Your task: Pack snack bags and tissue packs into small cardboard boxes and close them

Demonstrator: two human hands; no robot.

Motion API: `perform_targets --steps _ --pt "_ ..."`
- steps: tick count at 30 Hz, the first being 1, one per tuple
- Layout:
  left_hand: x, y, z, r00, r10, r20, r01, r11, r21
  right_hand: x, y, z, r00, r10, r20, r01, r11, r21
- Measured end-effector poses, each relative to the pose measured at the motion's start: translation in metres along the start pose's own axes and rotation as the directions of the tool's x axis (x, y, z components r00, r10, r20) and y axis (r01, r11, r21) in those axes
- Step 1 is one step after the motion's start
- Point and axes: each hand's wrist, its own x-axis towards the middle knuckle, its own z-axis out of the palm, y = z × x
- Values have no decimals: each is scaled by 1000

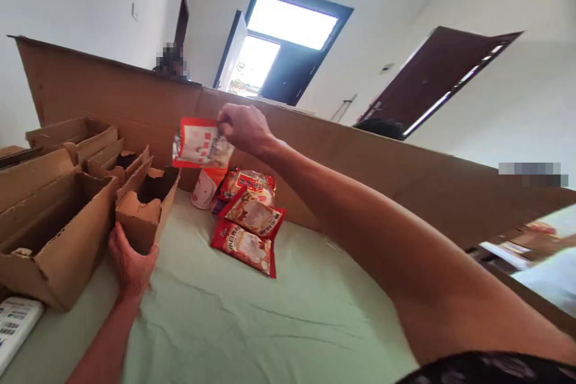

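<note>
Packet [198, 143], red and white, held up over the far part of the tabletop [216, 324], in front of a long cardboard wall [324, 198]. Pinched near its top right corner by the right hand [245, 127], with fingers closed on it. Too blurry to read all the words. Left hand [132, 261] down low, gripping the near end of a small box [139, 222], fingers on one side and thumb on the other. Just left of that, a big brown box [85, 246], open at the top. Near the far edge, three red bags [247, 246] in a row, overlapping. Beside them, an orange and white pack [207, 189]. Toward the near left corner, a white box [18, 327].
</note>
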Motion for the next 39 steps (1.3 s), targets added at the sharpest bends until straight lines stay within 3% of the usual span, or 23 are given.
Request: perform_targets --steps 4,8,11,15,24,31,35,39 --pt "4 3 -4 1000 11 8 -11 999 30 -75 67 -10 983 102 155 -95 994 -56" --pt "8 3 -7 999 -1 33 0 999 33 -140 116 -5 943 218 250 -205 976 -78" --pt "10 3 -6 1000 -8 31 7 1000 28 -170 143 4 917 296 267 -282 955 -91" --pt "12 5 -7 1000 -3 17 3 999 38 -185 165 24 888 374 267 -364 927 -86" --pt "14 5 -7 1000 15 21 -17 998 52 -216 173 80 839 457 296 -471 882 -25" --pt "6 8 -9 999 -28 47 28 1000 5 -224 172 72 898 362 250 -401 907 127" --pt "-4 10 -9 999 -50 14 49 998 47 -213 152 67 935 331 126 -351 915 200" --pt "-10 9 -6 997 -73 -31 75 996 57 -188 95 67 979 199 50 -202 900 387"
